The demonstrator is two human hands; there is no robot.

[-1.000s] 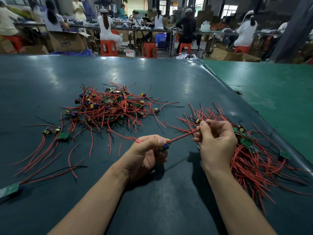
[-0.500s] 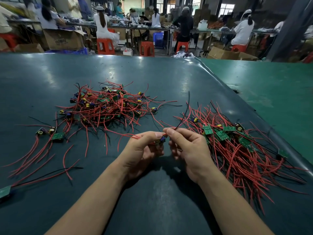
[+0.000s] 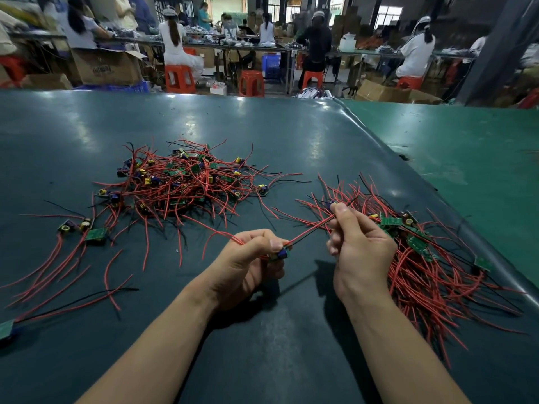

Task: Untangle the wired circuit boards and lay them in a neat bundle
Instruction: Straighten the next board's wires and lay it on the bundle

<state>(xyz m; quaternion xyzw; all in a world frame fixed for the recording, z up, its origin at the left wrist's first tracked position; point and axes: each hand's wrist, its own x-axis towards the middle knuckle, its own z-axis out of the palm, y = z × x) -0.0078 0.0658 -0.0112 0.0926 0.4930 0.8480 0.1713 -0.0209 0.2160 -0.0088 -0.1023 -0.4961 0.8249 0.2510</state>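
A tangled heap of small green circuit boards (image 3: 186, 182) with red and black wires lies at the table's middle. A looser, roughly aligned bundle of wired boards (image 3: 431, 263) lies at the right. My left hand (image 3: 248, 263) pinches one small circuit board (image 3: 281, 253) with a blue part between thumb and fingers. My right hand (image 3: 358, 246) pinches that board's red and black wires (image 3: 309, 231) farther along, holding them taut between the hands, just left of the bundle.
Loose wired boards (image 3: 94, 233) and long red wires lie scattered at the left, one board (image 3: 5, 329) at the left edge. The dark table (image 3: 262, 126) meets a green table (image 3: 466, 158) at the right. People sit at benches far behind.
My right hand slid from next to the left hand out along the wires, up and to the right, stretching them straight. The left hand kept its grip on the board.
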